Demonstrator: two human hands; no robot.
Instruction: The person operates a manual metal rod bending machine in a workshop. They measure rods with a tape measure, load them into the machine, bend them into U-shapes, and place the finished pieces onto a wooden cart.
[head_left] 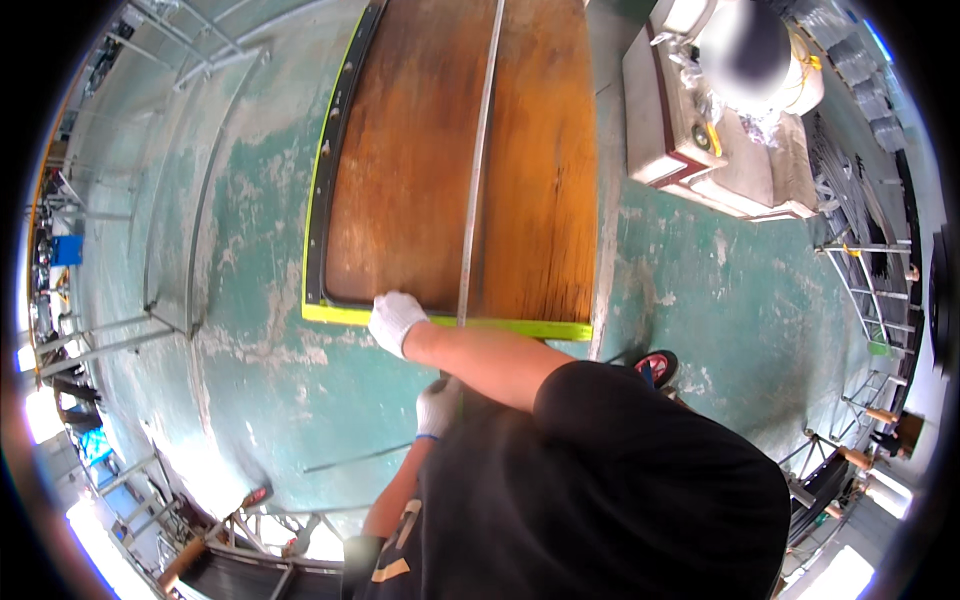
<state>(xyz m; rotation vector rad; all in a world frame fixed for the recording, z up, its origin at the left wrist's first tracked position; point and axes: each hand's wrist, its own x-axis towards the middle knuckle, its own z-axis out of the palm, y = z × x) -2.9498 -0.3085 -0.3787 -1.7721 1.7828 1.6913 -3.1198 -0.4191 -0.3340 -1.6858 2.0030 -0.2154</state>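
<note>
A wooden-topped table [410, 150] stands before me, edged in yellow-green along its left and near sides. A black strip [322, 200] runs down its left side, turns at the near left corner and follows the near edge. My right hand [398, 321], in a white glove, reaches across to that near edge with its fingers curled on the black strip; the fingertips are hidden. Close to my body and below the table edge is my gloved left hand [438, 408], closed. What it holds is hard to make out; something dark shows beside it.
A narrow metal strip [479, 150] runs lengthwise over the table. At the far right a person [745, 50] is by a pale sofa [740, 175]. A red-hubbed wheel [656, 368] is at my right. Metal frames [110, 345] stand at the left on the worn green floor [260, 230].
</note>
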